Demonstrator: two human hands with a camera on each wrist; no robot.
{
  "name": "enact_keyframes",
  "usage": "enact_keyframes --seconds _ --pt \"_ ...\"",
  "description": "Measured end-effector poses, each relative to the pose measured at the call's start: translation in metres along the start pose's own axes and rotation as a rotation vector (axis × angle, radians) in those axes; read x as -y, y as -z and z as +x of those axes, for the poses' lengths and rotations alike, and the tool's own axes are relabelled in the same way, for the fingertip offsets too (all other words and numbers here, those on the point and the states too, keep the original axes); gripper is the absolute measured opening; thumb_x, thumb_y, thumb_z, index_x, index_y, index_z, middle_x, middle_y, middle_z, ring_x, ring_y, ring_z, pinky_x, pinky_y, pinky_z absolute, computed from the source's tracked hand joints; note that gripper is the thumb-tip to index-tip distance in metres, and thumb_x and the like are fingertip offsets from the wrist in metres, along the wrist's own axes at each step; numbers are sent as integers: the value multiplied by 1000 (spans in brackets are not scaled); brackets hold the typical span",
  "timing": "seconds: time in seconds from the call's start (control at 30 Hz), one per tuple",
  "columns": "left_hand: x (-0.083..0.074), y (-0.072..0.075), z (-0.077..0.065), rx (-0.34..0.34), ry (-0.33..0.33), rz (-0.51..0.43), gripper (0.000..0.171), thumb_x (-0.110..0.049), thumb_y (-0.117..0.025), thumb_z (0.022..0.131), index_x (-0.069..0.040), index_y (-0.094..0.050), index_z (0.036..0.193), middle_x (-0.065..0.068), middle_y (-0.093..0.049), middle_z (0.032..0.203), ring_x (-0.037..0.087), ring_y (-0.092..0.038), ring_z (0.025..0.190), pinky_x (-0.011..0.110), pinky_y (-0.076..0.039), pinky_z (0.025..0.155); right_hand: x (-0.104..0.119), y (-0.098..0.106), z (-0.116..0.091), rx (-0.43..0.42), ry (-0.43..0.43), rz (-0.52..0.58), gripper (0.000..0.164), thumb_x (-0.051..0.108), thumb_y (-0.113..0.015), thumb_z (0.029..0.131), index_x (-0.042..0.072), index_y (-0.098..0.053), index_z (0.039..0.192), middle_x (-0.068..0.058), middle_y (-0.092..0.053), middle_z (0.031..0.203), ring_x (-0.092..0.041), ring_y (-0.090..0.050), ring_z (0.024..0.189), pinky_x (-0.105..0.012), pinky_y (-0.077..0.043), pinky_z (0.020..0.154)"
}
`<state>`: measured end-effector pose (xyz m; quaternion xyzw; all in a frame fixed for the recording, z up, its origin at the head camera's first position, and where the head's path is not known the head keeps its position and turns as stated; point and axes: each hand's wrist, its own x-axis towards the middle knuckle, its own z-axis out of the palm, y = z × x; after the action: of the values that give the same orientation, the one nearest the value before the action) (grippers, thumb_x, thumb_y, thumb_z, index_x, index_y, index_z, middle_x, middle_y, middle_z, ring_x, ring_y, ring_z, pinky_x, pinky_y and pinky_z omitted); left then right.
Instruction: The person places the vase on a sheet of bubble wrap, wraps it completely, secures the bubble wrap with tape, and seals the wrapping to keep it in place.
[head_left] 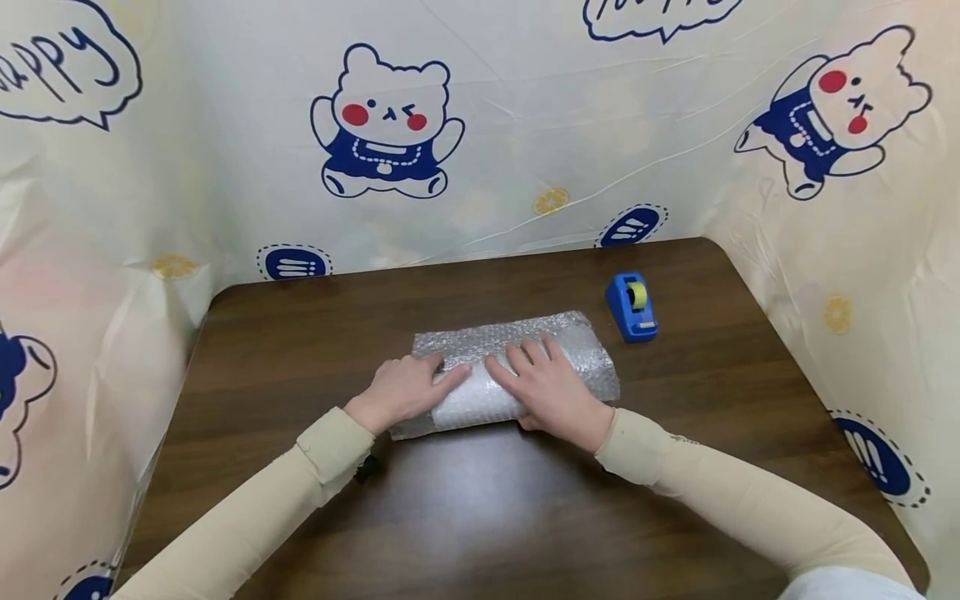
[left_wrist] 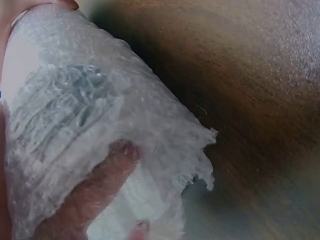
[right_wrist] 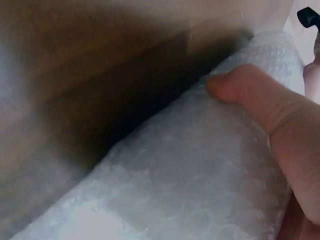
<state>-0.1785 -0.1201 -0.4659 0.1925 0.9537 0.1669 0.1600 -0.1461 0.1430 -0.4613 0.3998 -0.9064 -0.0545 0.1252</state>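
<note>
From my remote seat I am seeing a glossy, clear bubble-wrap bundle with something white showing through it, and it is lying around the middle of the dark brown wood-grain desk. It is sitting at a slight slant, its right end reaching nearer the desk's far edge than its left. A loose, flatter flap of the wrap is spreading beyond the rolled part, toward that far edge.

The left hand is gripping the bundle's left end, its thumb lying over the top. In the left wrist view I am making out a finger through the film, though blur and glare are leaving me unsure how far under the wrap it is reaching. The right hand is holding the bundle right of its middle, the fingers spreading over the top and the thumb bracing the near side.

Toward the desk's far right corner, a blue plastic tape dispenser carrying a yellow roll of tape is standing apart from the bundle. Beyond the far edge, a pale sheet printed with blue-clad cartoon bears is hanging.
</note>
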Motion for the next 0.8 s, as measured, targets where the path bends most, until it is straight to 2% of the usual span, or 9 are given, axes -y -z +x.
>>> enact_keyframes --seconds 0.23,0.43,0.57,0.7,0.77,0.8 --pt "3 2 -2 2 -2 -57 89 -72 -34 103 3 -57 144 25 -72 119 40 -73 100 54 -57 84 4 0 -2 -23 -43 -9 104 49 -98 58 13 -49 143 -16 -62 123 -38 -58 114 -60 -47 99" --pt "5 2 0 -6 -21 -76 87 -70 -34 104 3 -55 145 24 -72 119 37 -74 94 53 -58 83 2 1 -4 3 -67 37 105 50 -98 59 14 -49 145 -16 -62 126 -37 -57 115 -60 -48 99" --pt "7 3 2 -21 -27 -87 82 -70 -33 104 0 -59 139 12 -74 95 25 -70 73 46 -56 69 -3 -1 2 -1 -73 92 101 48 -99 59 15 -51 142 -14 -64 123 -38 -59 114 -61 -49 96" --pt "9 1 4 -16 -27 -120 75 -72 -33 103 -7 -59 128 1 -64 75 17 -59 58 39 -48 57 -8 -3 8 36 -71 130 98 47 -98 60 15 -52 141 -12 -66 121 -38 -60 112 -61 -49 95" --pt "9 -1 4 -51 -43 -91 68 -71 -35 103 -11 -60 120 0 -62 71 19 -58 57 40 -46 58 -9 -2 10 73 -71 139 98 48 -97 62 15 -52 143 -12 -66 122 -38 -60 113 -61 -48 96" --pt "9 -2 3 -95 -59 -48 64 -70 -38 104 -12 -61 118 1 -64 75 20 -61 61 43 -48 64 -10 -2 11 86 -69 143 97 48 -96 62 15 -52 143 -12 -66 122 -37 -60 113 -61 -48 96"
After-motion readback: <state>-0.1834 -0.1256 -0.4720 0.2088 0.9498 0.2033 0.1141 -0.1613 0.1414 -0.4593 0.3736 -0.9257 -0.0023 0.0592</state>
